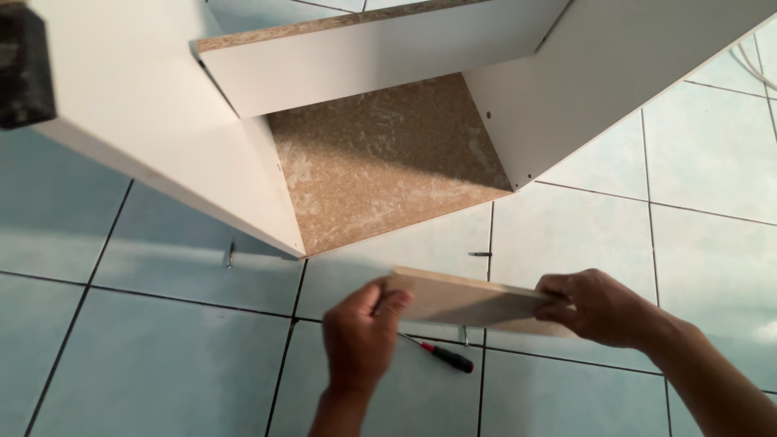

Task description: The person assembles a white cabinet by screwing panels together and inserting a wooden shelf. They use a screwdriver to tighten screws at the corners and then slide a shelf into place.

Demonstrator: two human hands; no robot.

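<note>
- A small flat wooden board (469, 301) is held up over the floor, low in the middle of the frame.
- The left hand (360, 336) grips its left end, thumb on top.
- The right hand (595, 306) grips its right end.
- A screwdriver (443, 355) with a red and black handle lies on the floor just under the board.
- Small screws (479, 254) lie on the pale blue tiled floor (162, 372).
- A white cabinet (388, 121) with a brown chipboard panel lies open above.
</note>
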